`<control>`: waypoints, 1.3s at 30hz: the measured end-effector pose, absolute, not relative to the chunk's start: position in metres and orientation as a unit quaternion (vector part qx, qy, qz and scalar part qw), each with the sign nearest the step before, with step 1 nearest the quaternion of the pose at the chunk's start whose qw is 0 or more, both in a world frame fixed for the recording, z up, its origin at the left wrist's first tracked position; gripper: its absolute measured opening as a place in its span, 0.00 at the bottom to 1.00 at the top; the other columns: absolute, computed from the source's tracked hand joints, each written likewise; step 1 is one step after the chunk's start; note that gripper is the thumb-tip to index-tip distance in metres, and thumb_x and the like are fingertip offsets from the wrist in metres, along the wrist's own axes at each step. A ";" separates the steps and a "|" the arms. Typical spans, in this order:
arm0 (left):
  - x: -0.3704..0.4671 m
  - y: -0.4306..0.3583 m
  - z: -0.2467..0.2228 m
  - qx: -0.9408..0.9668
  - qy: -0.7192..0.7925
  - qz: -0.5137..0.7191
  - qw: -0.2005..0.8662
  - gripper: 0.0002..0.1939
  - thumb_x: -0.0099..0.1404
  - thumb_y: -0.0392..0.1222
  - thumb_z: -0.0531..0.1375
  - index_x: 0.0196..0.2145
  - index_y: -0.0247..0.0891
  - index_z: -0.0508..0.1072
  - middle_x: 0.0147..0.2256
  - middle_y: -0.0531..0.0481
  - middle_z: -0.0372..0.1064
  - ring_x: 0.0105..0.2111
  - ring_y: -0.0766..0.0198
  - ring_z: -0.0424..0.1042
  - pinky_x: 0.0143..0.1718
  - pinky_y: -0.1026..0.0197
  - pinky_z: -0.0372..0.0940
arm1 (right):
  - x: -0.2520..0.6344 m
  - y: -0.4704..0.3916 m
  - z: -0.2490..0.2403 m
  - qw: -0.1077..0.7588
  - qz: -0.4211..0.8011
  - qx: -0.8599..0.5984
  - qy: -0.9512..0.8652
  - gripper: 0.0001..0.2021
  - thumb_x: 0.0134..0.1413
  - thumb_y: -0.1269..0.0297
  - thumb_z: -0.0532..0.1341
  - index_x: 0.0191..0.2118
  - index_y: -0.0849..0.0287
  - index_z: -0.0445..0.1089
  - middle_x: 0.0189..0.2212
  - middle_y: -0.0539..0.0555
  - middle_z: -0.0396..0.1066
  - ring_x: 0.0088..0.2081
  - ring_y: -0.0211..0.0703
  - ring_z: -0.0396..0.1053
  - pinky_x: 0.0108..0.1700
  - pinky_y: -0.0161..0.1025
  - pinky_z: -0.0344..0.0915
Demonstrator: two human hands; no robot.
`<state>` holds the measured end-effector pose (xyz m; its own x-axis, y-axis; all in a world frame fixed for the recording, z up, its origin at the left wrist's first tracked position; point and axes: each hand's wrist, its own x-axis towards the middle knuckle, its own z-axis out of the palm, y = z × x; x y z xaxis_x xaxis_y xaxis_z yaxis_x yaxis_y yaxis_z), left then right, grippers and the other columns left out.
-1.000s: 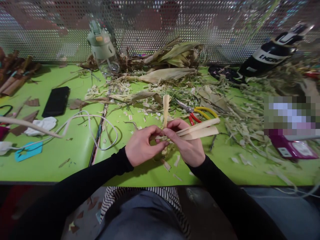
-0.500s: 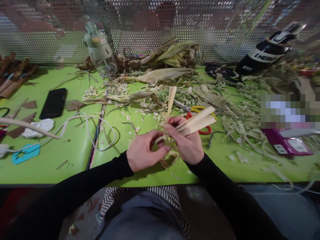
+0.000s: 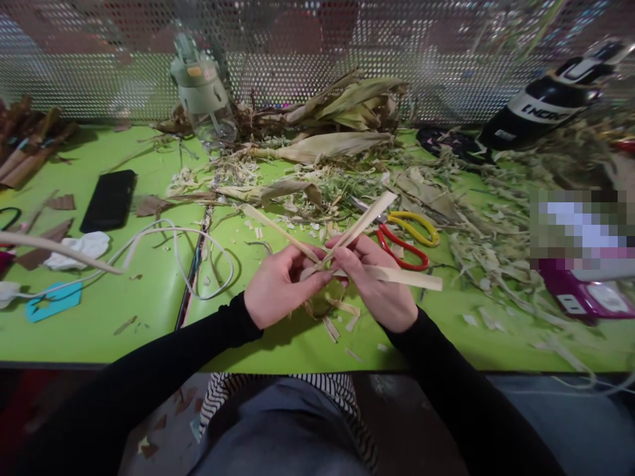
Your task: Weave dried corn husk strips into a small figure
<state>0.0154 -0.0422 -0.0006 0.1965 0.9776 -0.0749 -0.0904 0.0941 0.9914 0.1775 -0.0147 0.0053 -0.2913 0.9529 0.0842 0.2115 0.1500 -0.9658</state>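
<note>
Both hands are closed on a piece of pale corn husk strips (image 3: 364,225) above the green table. My left hand (image 3: 278,284) pinches its left side, where one strip slants up and to the left. My right hand (image 3: 374,281) grips the right side, thumb and fingers pressed together. One strip points up and to the right past its fingers, another straight out to the right. Where the strips cross, between the fingertips, is partly hidden. Loose strip ends hang below the hands. Red-and-yellow scissors (image 3: 407,239) lie open just beyond my right hand.
Dry corn husks (image 3: 317,147) and shreds cover the back of the green table (image 3: 124,337). A clear bottle (image 3: 203,92) and a black bottle (image 3: 540,106) stand near the perforated screen. At left lie a phone (image 3: 109,199), a white cable (image 3: 231,264) and a blue tag (image 3: 53,301).
The strips, bunched to the right and upright before, now spread: one leans left, one up-right, one right. My left hand has closed onto the piece, and my right hand has shifted slightly right.
</note>
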 end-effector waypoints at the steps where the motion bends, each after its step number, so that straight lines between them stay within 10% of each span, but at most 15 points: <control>1: 0.015 -0.042 -0.001 0.511 0.445 0.450 0.581 0.14 0.56 0.42 0.63 0.37 0.34 0.67 0.26 0.55 0.65 0.25 0.72 0.63 0.27 0.67 0.61 | 0.177 -0.015 0.004 0.386 0.476 -0.451 -0.649 0.15 0.58 0.50 0.57 0.41 0.57 0.67 0.25 0.48 0.65 0.23 0.33 0.61 0.24 0.33 0.60; 18: 0.003 -0.037 0.016 0.532 0.463 0.403 0.583 0.07 0.62 0.40 0.55 0.30 0.33 0.68 0.29 0.51 0.66 0.25 0.72 0.61 0.27 0.67 0.58 | 0.178 -0.018 -0.001 0.430 0.568 -0.388 -0.584 0.14 0.57 0.49 0.57 0.40 0.54 0.64 0.21 0.44 0.56 0.19 0.31 0.52 0.20 0.32 0.52; 23: 0.003 -0.036 0.018 0.479 0.431 0.440 0.625 0.07 0.61 0.38 0.54 0.36 0.33 0.67 0.26 0.53 0.67 0.23 0.72 0.61 0.26 0.67 0.58 | 0.175 -0.019 0.002 0.423 0.562 -0.351 -0.618 0.24 0.45 0.43 0.64 0.39 0.55 0.61 0.28 0.49 0.65 0.26 0.37 0.63 0.26 0.35 0.61; 29: 0.004 -0.035 0.007 0.506 0.442 0.412 0.615 0.15 0.56 0.42 0.62 0.38 0.34 0.65 0.25 0.54 0.66 0.25 0.70 0.65 0.28 0.65 0.61 | 0.174 -0.021 0.011 0.328 0.317 -0.436 -0.775 0.13 0.61 0.59 0.53 0.27 0.57 0.63 0.21 0.47 0.62 0.23 0.34 0.58 0.27 0.35 0.55; 39: -0.002 -0.037 0.012 0.579 0.454 0.382 0.559 0.10 0.60 0.43 0.58 0.37 0.34 0.66 0.24 0.57 0.61 0.23 0.72 0.59 0.24 0.68 0.56 | 0.176 -0.023 0.011 0.299 0.353 -0.470 -0.752 0.17 0.61 0.57 0.52 0.22 0.57 0.59 0.19 0.46 0.58 0.22 0.34 0.56 0.26 0.34 0.53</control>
<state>-0.0019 -0.0372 0.0121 0.2957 0.9531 -0.0638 0.0986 0.0359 0.9945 0.1761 -0.0230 0.0110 -0.3796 0.9176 0.1181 0.4958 0.3095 -0.8114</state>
